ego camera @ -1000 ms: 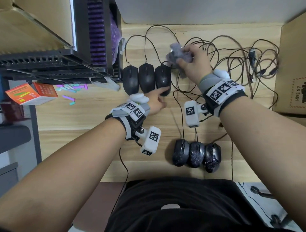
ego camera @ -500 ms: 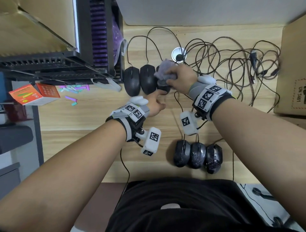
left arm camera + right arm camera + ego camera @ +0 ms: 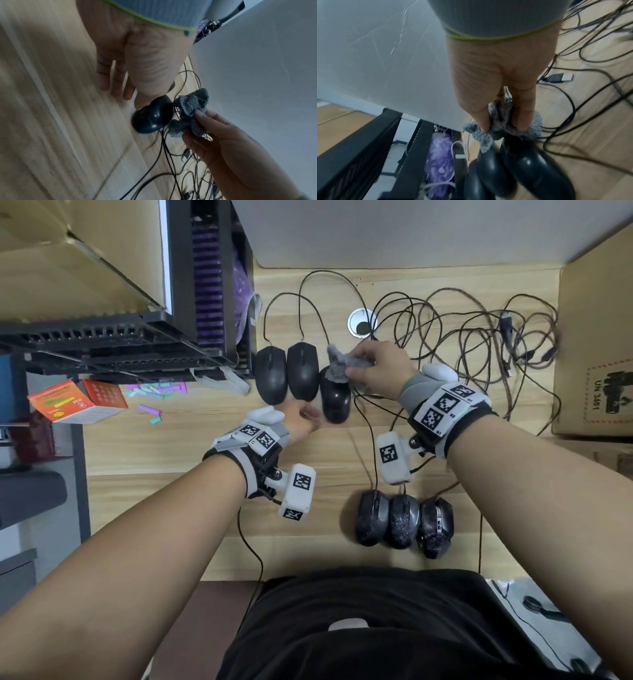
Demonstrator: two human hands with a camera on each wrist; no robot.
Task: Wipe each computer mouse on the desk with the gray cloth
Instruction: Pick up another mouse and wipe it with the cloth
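Note:
Three black mice lie at the back of the desk; the right one [image 3: 336, 402] [image 3: 150, 119] [image 3: 530, 166] sits nearer to me than the other two [image 3: 270, 374] [image 3: 302, 371]. My right hand [image 3: 356, 368] [image 3: 498, 127] pinches the bunched gray cloth [image 3: 337, 364] [image 3: 192, 106] [image 3: 501, 120] against that mouse's far end. My left hand [image 3: 310, 419] [image 3: 126, 93] rests on the desk at its left side, the thumb touching it and the fingers fairly straight. Three worn, speckled mice [image 3: 372, 517] [image 3: 404, 520] [image 3: 435, 527] sit side by side near the front edge.
A tangle of mouse cables [image 3: 479, 337] covers the back right, beside a cardboard box [image 3: 596, 354]. A black rack [image 3: 137, 347] stands at the left, close to the back mice. An orange box [image 3: 72, 402] and coloured bits [image 3: 154, 392] lie left. A cable grommet [image 3: 361, 324] is behind.
My right hand has brought the cloth down from above the cables onto the right black mouse. That mouse has slid toward me, out of line with the other two.

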